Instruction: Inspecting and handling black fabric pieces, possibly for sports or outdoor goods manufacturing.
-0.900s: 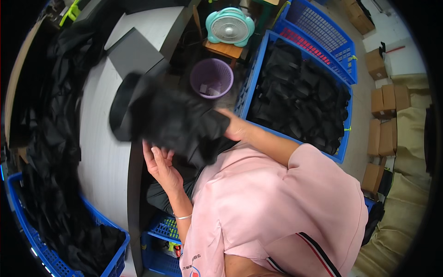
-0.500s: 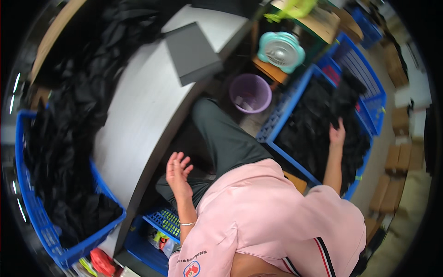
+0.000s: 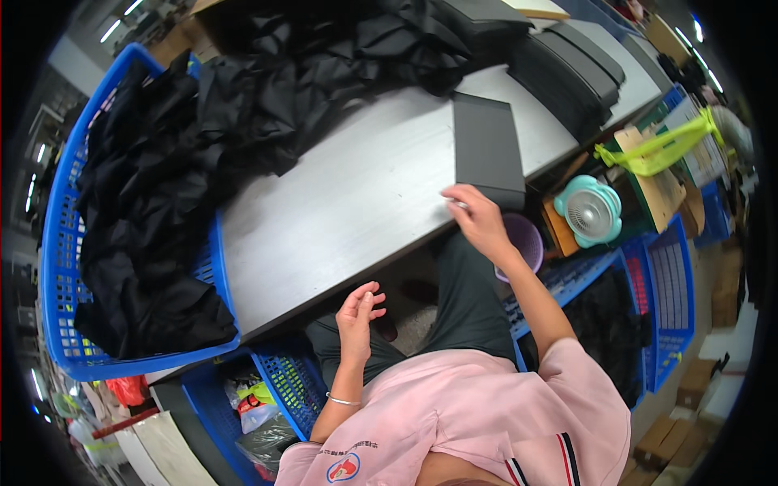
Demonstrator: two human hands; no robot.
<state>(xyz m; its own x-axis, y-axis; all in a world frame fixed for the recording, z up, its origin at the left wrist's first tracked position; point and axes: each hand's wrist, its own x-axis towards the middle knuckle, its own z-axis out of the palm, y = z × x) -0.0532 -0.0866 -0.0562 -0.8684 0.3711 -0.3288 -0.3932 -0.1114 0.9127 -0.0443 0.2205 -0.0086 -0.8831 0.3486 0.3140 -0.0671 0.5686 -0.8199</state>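
Note:
My right hand (image 3: 480, 223) is over the front edge of the table (image 3: 340, 223), beside a dark grey flat-topped block (image 3: 489, 150). Its thumb and forefinger come together around a small pale glint that I cannot make out. Above my lap, my left hand (image 3: 355, 322) hangs with loosely bent fingers apart and nothing in it. Black cloth (image 3: 332, 77) lies heaped along the table's far side and spills into a blue basket (image 3: 142, 364) at the left. More black cloth (image 3: 604, 320) fills a blue crate (image 3: 587, 274) on my right.
A purple bin (image 3: 523, 247) stands by my knee, near a turquoise fan (image 3: 590, 212). Dark padded pieces (image 3: 567, 73) lie at the table's far right. Below the table, a blue bin (image 3: 212, 397) holds plastic bags. Cardboard boxes (image 3: 673, 441) stack at the lower right.
My view has turned toward the table. My right hand has left the black cloth in the right crate and come over the table's edge. My left hand stays above my lap, fingers more bent.

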